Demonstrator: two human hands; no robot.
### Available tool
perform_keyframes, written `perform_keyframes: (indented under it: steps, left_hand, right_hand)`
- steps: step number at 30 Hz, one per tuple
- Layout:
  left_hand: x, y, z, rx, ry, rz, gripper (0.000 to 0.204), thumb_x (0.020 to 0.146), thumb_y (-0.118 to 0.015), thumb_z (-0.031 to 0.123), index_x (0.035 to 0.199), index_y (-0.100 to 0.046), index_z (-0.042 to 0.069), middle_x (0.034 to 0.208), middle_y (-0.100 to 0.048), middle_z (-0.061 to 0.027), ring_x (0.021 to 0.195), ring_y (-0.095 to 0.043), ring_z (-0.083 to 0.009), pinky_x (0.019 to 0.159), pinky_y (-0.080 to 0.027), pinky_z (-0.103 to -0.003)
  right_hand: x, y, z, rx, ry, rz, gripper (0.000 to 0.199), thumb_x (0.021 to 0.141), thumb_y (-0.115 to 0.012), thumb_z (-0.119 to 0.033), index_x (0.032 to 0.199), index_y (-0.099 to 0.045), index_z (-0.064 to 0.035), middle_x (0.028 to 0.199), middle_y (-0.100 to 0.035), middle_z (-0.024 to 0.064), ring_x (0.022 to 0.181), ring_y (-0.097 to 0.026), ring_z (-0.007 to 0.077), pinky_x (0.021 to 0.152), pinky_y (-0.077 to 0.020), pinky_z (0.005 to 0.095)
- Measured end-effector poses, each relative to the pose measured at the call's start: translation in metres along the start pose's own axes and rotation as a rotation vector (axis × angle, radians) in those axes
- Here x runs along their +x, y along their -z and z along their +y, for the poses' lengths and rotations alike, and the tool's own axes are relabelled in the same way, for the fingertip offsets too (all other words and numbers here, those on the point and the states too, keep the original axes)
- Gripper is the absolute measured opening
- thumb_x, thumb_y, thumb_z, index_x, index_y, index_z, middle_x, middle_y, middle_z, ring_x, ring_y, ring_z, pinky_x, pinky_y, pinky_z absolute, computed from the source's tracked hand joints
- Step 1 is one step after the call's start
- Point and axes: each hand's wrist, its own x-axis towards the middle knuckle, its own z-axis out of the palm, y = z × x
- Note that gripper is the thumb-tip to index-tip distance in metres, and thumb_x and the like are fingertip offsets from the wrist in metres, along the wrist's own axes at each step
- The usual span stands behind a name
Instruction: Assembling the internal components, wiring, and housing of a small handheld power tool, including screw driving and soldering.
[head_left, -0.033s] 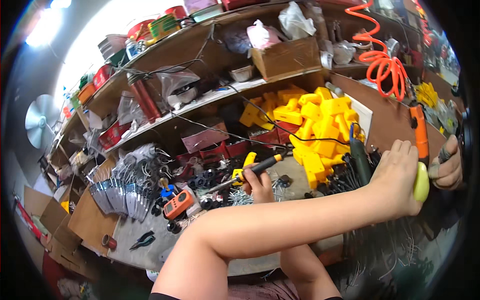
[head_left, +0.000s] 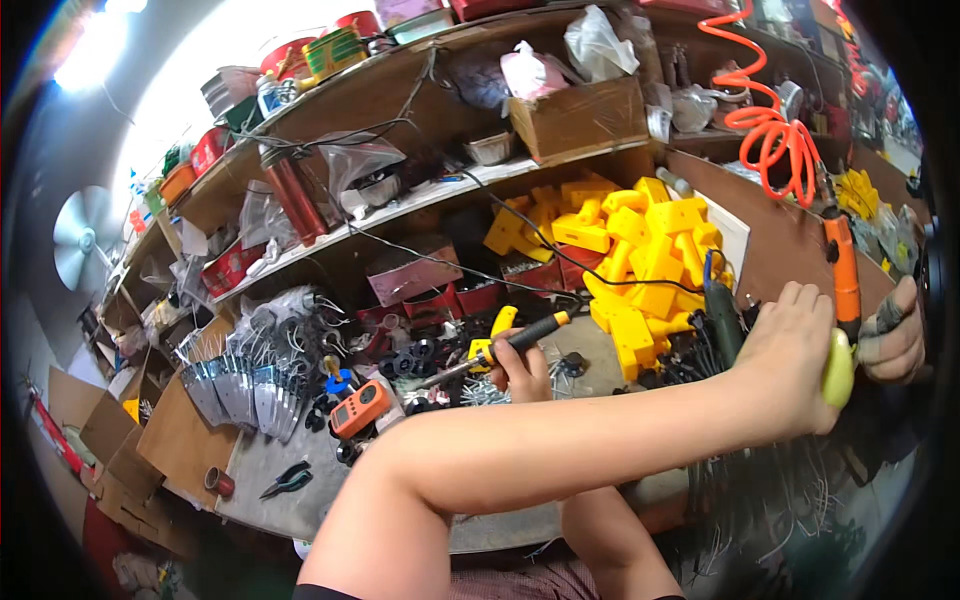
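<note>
On cluttered tabletop [head_left: 262,462], left hand [head_left: 525,368] gripping soldering iron [head_left: 510,340], fingers wrapped round handle; right hand [head_left: 893,335] clutching orange power screwdriver [head_left: 843,262] far right. Best keeping iron tip steady, angled away from skin.

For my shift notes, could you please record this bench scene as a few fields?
Left hand: left hand gripping a black-and-yellow soldering iron over the bench
Right hand: right hand at the right edge, fingers curled at an orange air tool with a yellow-green lower end
Across the front: what looks like a bare foot pressed against that tool
Behind: pile of yellow plastic parts
Overhead: orange coiled hose
Left of bench: orange meter, metal brackets
</note>
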Motion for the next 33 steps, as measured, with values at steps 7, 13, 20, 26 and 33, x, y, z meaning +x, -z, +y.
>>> perform_keyframes:
  steps: [7,13,20,26,33]
  left_hand:
    - [0.000,0.160,-0.052,0.318,0.189,-0.082,0.070,0.060,-0.084,0.038,0.109,-0.056,-0.005,0.108,-0.057,-0.0207,0.104,-0.057,-0.0338,0.093,-0.047,-0.042]
    - [-0.022,0.333,-0.134,0.477,0.701,0.343,0.063,0.064,-0.087,0.035,0.107,-0.064,-0.004,0.095,-0.068,-0.0136,0.086,-0.066,-0.0242,0.083,-0.052,-0.034]
    - [-0.035,0.374,-0.279,0.708,1.007,0.324,0.075,0.060,-0.081,0.053,0.106,-0.068,-0.005,0.108,-0.068,-0.0224,0.099,-0.068,-0.0299,0.088,-0.052,-0.038]
    - [-0.012,0.355,-0.377,0.533,1.123,0.348,0.075,0.060,-0.085,0.052,0.108,-0.068,-0.003,0.111,-0.069,-0.0184,0.104,-0.067,-0.0283,0.089,-0.051,-0.038]
    - [-0.004,0.339,-0.413,0.420,1.017,0.483,0.073,0.058,-0.087,0.049,0.110,-0.069,0.002,0.110,-0.070,-0.0156,0.104,-0.067,-0.0270,0.091,-0.050,-0.036]
  right_hand:
    - [0.019,0.039,0.011,-0.179,0.236,-0.021,0.021,0.096,-0.060,-0.022,0.106,-0.056,-0.0039,0.083,-0.056,0.0000,0.065,-0.049,0.0064,0.058,-0.0417,0.0224]
    - [0.006,0.027,-0.016,-0.513,0.356,0.088,0.019,0.096,-0.060,-0.016,0.103,-0.058,0.0014,0.076,-0.060,0.0015,0.066,-0.055,0.0093,0.062,-0.0454,0.0252]
    - [-0.002,0.026,-0.040,-0.748,0.595,0.148,0.021,0.087,-0.071,-0.011,0.102,-0.060,-0.0002,0.083,-0.063,0.0086,0.067,-0.061,0.0152,0.061,-0.0483,0.0266]
    - [-0.008,0.025,-0.042,-0.695,0.481,0.097,0.021,0.088,-0.071,-0.010,0.102,-0.060,0.0013,0.084,-0.063,0.0061,0.069,-0.060,0.0100,0.060,-0.0469,0.0231]
    - [-0.005,0.023,-0.041,-0.754,0.422,0.061,0.022,0.091,-0.069,-0.018,0.100,-0.061,-0.0001,0.078,-0.063,0.0068,0.064,-0.058,0.0096,0.058,-0.0462,0.0243]
